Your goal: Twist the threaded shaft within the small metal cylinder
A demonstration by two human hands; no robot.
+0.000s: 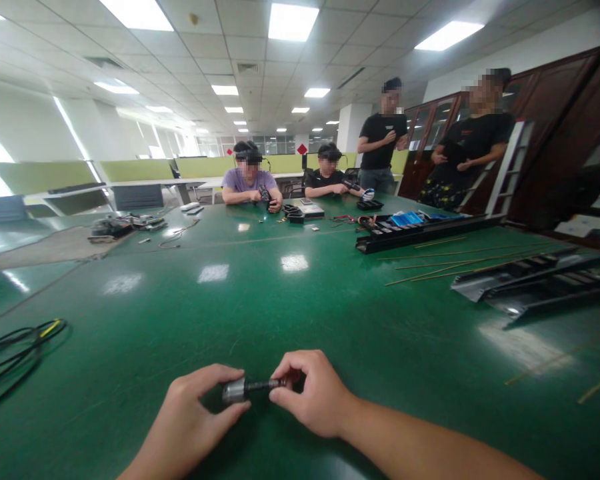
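Note:
Low in the head view, just above the green table [260,307], both my hands hold one small metal part [247,388]. It has a thick silver end and a thin dark shaft. My left hand [193,417] pinches the silver end between thumb and forefinger. My right hand [313,393] is closed round the tip of the dark shaft, fingers curled. The two hands are almost touching.
Black cables [15,353] lie at the left edge. Long black metal rails [535,283] and thin brass rods [450,267] lie to the right. Two seated people [250,183] work at the far end among small parts, and two more people [383,143] stand behind them.

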